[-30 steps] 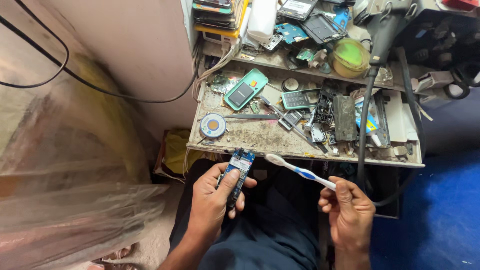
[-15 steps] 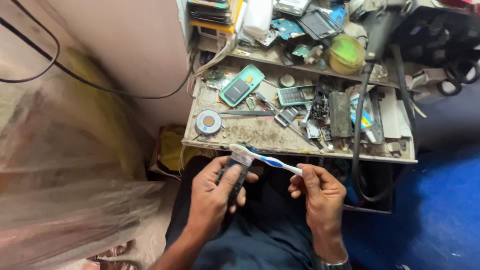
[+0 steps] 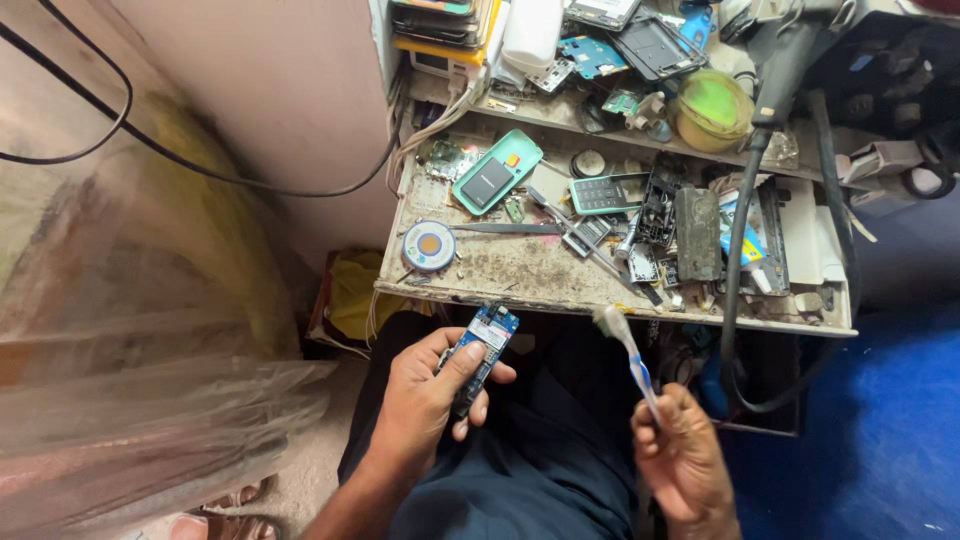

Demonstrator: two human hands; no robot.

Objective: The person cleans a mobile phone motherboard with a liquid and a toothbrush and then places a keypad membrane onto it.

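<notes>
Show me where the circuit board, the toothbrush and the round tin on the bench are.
circuit board (image 3: 487, 335): head view, on its blue upper face.
toothbrush (image 3: 632, 362): head view, on the middle of its handle.
round tin (image 3: 429, 245): head view, on its lid's centre.

The left hand (image 3: 425, 395) grips a blue circuit board (image 3: 481, 346) above the lap, thumb across it. The right hand (image 3: 685, 462) holds a blue-and-white toothbrush (image 3: 628, 355), bristles up, just apart from the board, below the cluttered desk (image 3: 520, 270).
</notes>
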